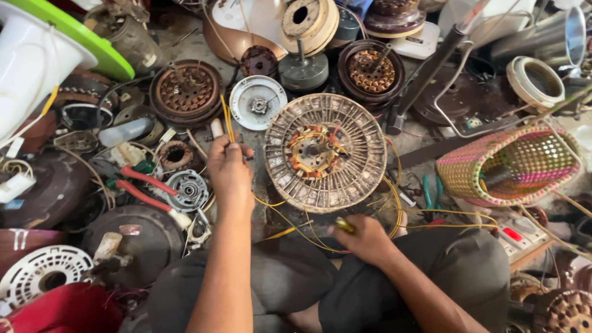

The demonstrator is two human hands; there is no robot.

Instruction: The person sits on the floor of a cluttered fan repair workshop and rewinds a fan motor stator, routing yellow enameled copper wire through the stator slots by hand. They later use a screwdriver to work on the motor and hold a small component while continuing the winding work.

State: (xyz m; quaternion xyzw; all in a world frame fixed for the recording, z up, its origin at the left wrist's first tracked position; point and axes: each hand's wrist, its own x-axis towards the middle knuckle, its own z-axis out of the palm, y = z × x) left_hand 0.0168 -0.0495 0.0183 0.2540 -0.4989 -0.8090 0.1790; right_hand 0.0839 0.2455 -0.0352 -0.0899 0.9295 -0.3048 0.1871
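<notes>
Cluttered floor, hands (229,168) gripping yellow wires (227,118)

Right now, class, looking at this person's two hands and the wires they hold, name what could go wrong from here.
1. The left hand pulls yellow wires up while the right hand grips their other end; the thin strands could snap or kink.
2. The wires loop under the round fan motor, so they may snag on its slotted rim.
3. Red-handled pliers and loose parts crowd the floor beside the left hand, so a tug might scatter them.
</notes>
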